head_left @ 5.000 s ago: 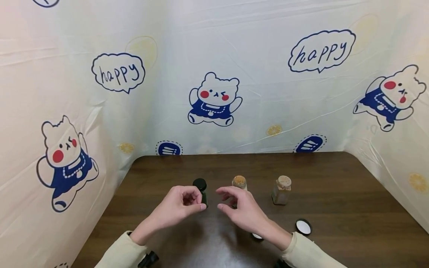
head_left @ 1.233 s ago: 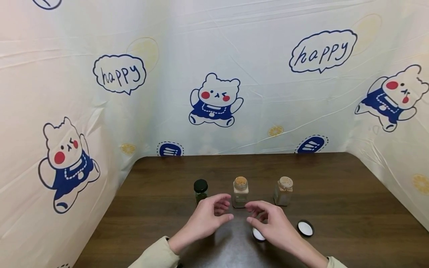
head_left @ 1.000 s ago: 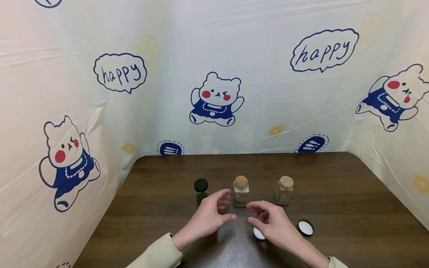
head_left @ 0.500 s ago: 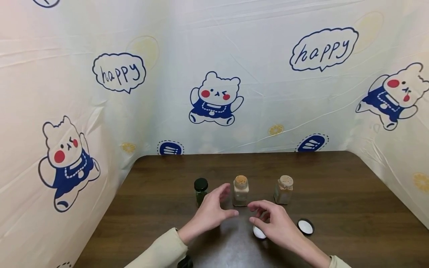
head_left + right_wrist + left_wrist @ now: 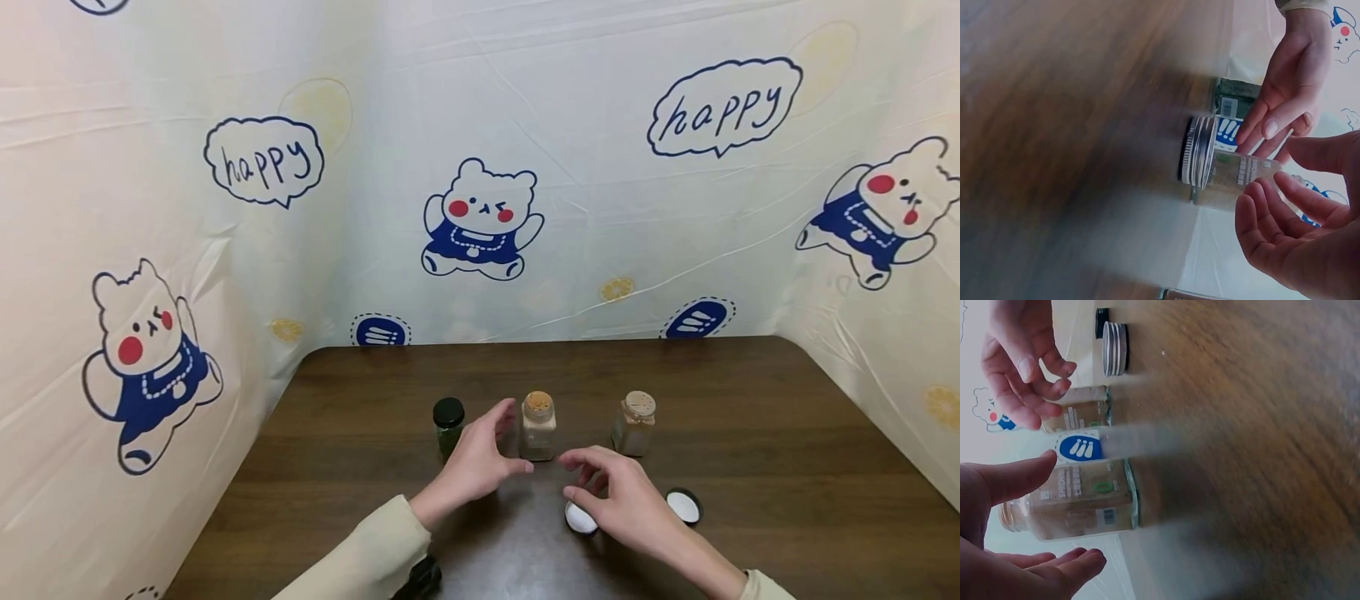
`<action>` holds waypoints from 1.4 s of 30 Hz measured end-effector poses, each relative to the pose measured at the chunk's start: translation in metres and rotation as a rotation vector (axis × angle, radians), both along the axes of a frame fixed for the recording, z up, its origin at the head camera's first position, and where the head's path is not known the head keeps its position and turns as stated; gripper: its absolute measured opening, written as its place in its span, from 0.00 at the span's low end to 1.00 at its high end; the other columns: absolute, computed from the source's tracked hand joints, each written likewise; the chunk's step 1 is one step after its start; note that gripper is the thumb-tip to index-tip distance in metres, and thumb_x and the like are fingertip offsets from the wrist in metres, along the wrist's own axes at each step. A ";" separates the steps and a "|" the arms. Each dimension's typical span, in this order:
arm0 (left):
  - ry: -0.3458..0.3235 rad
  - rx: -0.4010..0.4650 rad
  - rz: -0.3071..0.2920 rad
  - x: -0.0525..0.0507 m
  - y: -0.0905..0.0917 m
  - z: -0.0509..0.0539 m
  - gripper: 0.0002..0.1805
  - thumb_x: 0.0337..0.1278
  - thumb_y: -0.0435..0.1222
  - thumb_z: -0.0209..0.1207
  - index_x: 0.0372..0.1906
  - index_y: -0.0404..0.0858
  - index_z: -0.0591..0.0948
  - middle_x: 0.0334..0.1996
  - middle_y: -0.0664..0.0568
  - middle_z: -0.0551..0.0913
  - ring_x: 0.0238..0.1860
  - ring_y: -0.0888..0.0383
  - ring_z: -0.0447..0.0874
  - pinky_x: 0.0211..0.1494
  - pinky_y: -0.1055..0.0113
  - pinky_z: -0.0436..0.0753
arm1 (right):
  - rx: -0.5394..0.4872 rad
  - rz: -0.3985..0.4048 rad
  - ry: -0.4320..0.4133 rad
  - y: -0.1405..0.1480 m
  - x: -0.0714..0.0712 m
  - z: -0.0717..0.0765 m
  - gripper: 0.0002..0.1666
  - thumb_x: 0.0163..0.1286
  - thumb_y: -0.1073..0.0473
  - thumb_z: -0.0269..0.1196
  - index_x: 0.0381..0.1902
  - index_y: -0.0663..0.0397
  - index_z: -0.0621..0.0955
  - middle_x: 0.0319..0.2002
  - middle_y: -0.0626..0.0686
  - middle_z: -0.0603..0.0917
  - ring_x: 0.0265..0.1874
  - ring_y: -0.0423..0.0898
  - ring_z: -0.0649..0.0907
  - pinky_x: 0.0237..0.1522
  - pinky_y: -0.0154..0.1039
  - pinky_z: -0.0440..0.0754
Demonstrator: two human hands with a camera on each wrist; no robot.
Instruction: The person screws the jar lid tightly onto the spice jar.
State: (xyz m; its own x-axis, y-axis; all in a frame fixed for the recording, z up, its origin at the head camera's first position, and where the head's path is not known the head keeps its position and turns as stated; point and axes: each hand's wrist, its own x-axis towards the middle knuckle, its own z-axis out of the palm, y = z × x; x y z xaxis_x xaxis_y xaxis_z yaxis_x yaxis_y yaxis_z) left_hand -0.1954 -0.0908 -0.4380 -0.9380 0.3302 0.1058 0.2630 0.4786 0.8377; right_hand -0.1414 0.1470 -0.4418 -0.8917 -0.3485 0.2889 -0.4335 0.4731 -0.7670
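Watching from my end: left hand (image 5: 476, 458) is beside the middle jar (image 5: 538, 435), fingers and thumb spread wide, gripping nothing. In the left wrist view I see the jar in the space between thumb and fingers; a gap shows on the finger side, and I cannot tell whether the thumb touches the glass. The jar stands upright on the brown surface (image 5: 315, 500), its orange, pierced top exposed. Right hand (image 5: 615, 496) hangs in front of it and to the right, fingers loosely bent, nothing held. Below that hand, apart from it and partly hidden, I note the near cap (image 5: 579, 520), white inside up. The other cap (image 5: 684, 507), also white side up, lies just beyond the right wrist. Right jar (image 5: 634, 429) is upright, pale pierced top bare, well apart from the middle one. Green jar (image 5: 448, 427) is upright on the left, black cap on, partly behind the left hand. Patterned cloth (image 5: 585, 183) hangs behind everything.
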 end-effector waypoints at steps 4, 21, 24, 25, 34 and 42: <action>-0.008 -0.003 -0.003 -0.004 0.000 -0.002 0.48 0.51 0.28 0.79 0.77 0.29 0.67 0.69 0.35 0.76 0.68 0.37 0.77 0.68 0.45 0.77 | 0.021 -0.004 0.001 0.002 0.000 0.000 0.16 0.67 0.64 0.75 0.52 0.53 0.87 0.45 0.49 0.87 0.37 0.39 0.83 0.40 0.40 0.86; -0.006 -0.025 0.020 -0.018 0.007 -0.008 0.48 0.44 0.24 0.81 0.75 0.32 0.72 0.65 0.39 0.81 0.64 0.42 0.81 0.66 0.49 0.81 | 0.138 0.043 0.049 0.010 0.000 -0.001 0.21 0.65 0.63 0.76 0.56 0.56 0.85 0.50 0.50 0.87 0.43 0.48 0.83 0.39 0.40 0.83; -0.002 -0.032 0.016 -0.020 0.008 -0.010 0.49 0.43 0.24 0.81 0.75 0.32 0.73 0.65 0.38 0.81 0.63 0.43 0.82 0.65 0.51 0.82 | 0.154 0.053 0.042 0.011 0.000 -0.001 0.23 0.66 0.61 0.76 0.57 0.56 0.85 0.52 0.50 0.86 0.43 0.49 0.83 0.39 0.40 0.83; 0.000 -0.034 0.015 -0.021 0.008 -0.011 0.49 0.43 0.24 0.81 0.75 0.32 0.73 0.65 0.38 0.81 0.63 0.43 0.83 0.64 0.51 0.82 | 0.160 0.053 0.036 0.012 0.000 -0.001 0.23 0.66 0.61 0.76 0.58 0.56 0.85 0.52 0.50 0.86 0.44 0.50 0.83 0.40 0.40 0.83; -0.026 0.005 -0.008 -0.026 0.008 -0.016 0.52 0.41 0.23 0.81 0.76 0.30 0.70 0.67 0.39 0.80 0.65 0.43 0.81 0.66 0.51 0.81 | 0.185 0.070 0.039 0.014 -0.001 -0.002 0.23 0.67 0.60 0.75 0.58 0.57 0.84 0.53 0.50 0.86 0.44 0.50 0.83 0.44 0.43 0.83; -0.005 0.004 0.000 -0.030 0.011 -0.018 0.50 0.38 0.22 0.82 0.73 0.30 0.74 0.62 0.39 0.84 0.62 0.45 0.83 0.64 0.53 0.82 | 0.193 0.091 0.046 0.015 -0.003 -0.004 0.25 0.64 0.61 0.77 0.59 0.57 0.84 0.53 0.51 0.86 0.45 0.51 0.84 0.44 0.45 0.84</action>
